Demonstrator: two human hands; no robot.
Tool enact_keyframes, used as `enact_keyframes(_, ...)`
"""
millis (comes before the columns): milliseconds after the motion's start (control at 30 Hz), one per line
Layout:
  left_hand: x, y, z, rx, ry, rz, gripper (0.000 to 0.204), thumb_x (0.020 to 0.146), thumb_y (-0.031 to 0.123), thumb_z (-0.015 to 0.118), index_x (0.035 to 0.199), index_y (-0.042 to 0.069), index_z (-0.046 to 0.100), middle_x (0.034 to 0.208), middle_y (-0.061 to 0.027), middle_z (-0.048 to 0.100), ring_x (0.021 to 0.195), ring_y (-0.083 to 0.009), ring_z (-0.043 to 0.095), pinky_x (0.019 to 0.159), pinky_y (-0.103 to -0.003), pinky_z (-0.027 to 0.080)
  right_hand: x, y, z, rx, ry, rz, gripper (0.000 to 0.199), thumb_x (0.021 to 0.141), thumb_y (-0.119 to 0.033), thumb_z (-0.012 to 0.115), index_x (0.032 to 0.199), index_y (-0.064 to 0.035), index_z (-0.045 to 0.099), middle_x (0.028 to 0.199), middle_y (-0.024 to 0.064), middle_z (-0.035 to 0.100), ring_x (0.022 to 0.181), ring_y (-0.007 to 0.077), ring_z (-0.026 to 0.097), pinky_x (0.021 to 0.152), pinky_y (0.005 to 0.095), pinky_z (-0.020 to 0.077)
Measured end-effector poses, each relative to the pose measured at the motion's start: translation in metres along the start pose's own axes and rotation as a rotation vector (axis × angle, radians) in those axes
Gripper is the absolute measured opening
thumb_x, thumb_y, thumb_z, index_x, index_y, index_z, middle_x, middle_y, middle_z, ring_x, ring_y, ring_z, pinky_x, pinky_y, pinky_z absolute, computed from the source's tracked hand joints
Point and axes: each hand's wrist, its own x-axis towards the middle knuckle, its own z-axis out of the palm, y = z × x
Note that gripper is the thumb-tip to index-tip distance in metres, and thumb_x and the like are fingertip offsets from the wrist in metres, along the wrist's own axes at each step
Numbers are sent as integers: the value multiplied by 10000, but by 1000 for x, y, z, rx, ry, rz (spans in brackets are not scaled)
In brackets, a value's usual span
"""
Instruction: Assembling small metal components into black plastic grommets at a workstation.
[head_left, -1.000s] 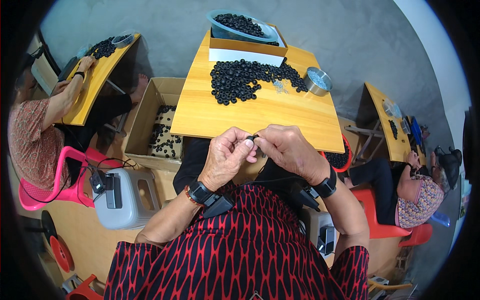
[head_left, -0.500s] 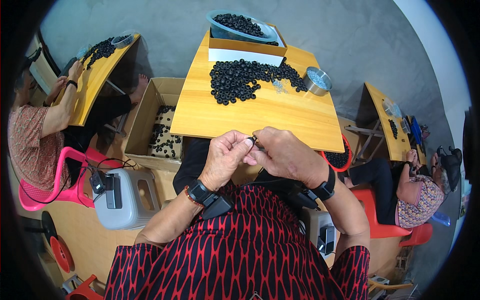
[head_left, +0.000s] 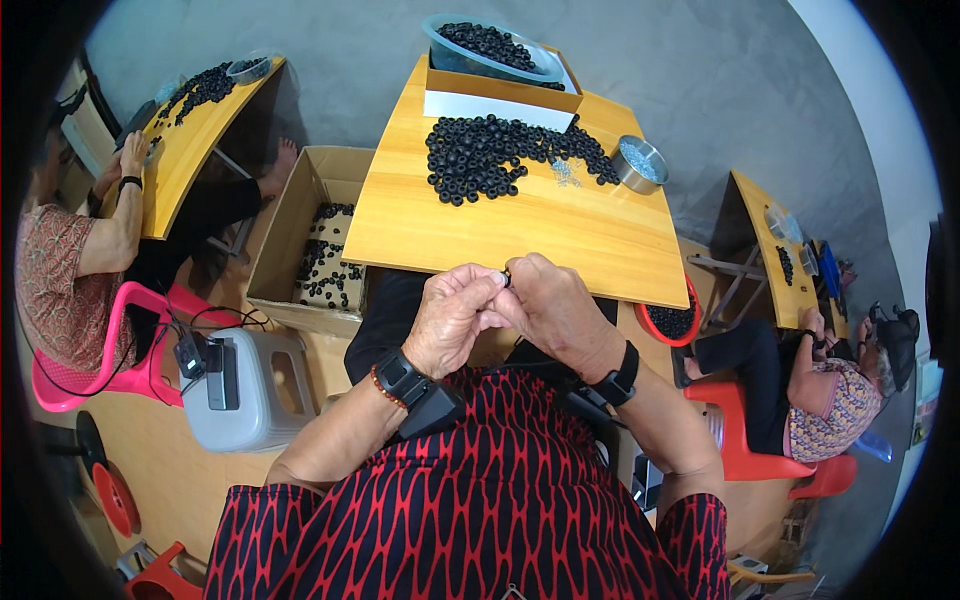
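Observation:
At the near edge of the wooden table [head_left: 500, 236], my two hands meet around a small black ring-shaped piece [head_left: 506, 278]. My left hand [head_left: 448, 318] pinches it between thumb and forefinger. Close against it, my right hand [head_left: 562, 318] is closed with curled fingers at the same piece; its fingertips are mostly hidden. A pile of black ring-shaped pieces [head_left: 462, 160] lies farther back on the tabletop. Beside the pile are small clear bits [head_left: 566, 172] and a metal cup [head_left: 640, 180] of pale bluish bits.
A blue tub [head_left: 440, 58] of black pieces rests in an open box [head_left: 490, 105] at the back. Left of the table stands a cardboard box [head_left: 268, 272]; a red basin [head_left: 652, 326] sits at right. People work at side tables, left [head_left: 75, 260] and right [head_left: 830, 405].
My right hand has drawn in slightly to the left, its fingers curled more tightly by the black piece. My left hand stays nearly in place. The whole view has shifted a little.

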Motion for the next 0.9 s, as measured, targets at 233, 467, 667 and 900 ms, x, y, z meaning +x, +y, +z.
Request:
enact_keyframes(233, -1, -7, -3, -104, 18, 93, 133, 1005, 90, 571, 994, -10, 657, 850, -76, 688, 741, -150, 675, 742, -329, 598, 3, 1, 12, -71, 41, -25, 233, 878, -206, 687, 855, -15, 556, 778, 169, 597, 701, 354, 651, 617, 429, 544)
enact_keyframes(467, 1, -7, -5, -33, 45, 120, 137, 1008, 91, 563, 964, -5, 650, 834, -67, 682, 725, -142, 665, 722, -321, 592, 7, 3, 12, -136, 2, -90, 236, 878, -225, 686, 866, -24, 564, 777, 158, 601, 683, 332, 669, 613, 416, 552)
enact_keyframes(667, 3, -9, -9, -25, 33, 112, 160, 1018, 102, 548, 972, -14, 647, 832, -82, 683, 707, -154, 666, 701, -315, 587, 4, -1, 17, -174, 3, -43, 237, 872, -225, 692, 869, -21, 571, 785, 163, 610, 682, 338, 675, 611, 420, 552)
enact_keyframes(900, 7, -1, -3, -161, -23, -34, 190, 1022, 115, 550, 982, -49, 638, 837, -149, 709, 740, -223, 719, 722, -339, 620, 4, 9, -7, -24, -26, -79, 263, 855, -219, 710, 822, 0, 569, 779, 192, 612, 691, 377, 658, 627, 442, 545)
